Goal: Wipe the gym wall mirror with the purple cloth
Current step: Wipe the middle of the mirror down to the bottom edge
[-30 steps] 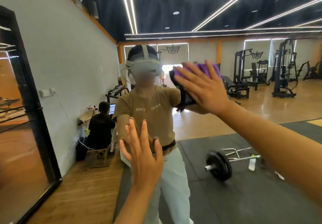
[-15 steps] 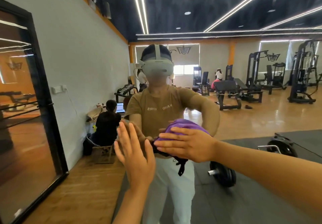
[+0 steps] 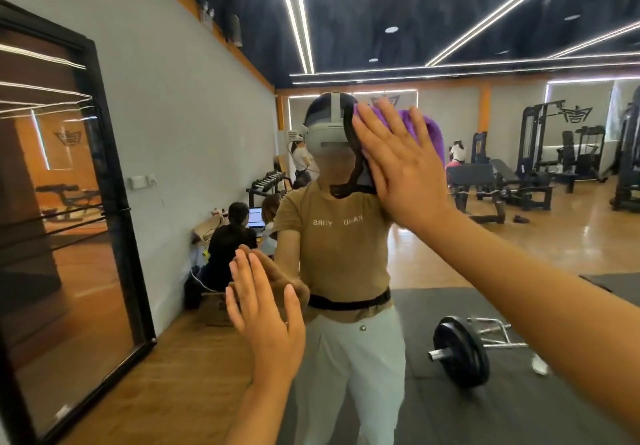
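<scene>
Both palms meet the gym wall mirror (image 3: 519, 271): your right hand (image 3: 401, 167), fingers flat and spread, pins the purple cloth (image 3: 434, 133) high on the glass so it likely rubs evenly. Your left hand (image 3: 266, 320), released and flat, braces lower down. Reflected beyond lie a barbell (image 3: 460, 351) on black matting and weight machines (image 3: 554, 147).

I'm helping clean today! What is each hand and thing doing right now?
right hand: fingers straight, pressing the purple cloth flat on the glass.
purple cloth: bunched under the palm, high up on the mirror.
left hand: open, palm flat against the mirror.
mirror: being wiped, reflecting the gym.
barbell: lying on the mat, seen in reflection.
</scene>
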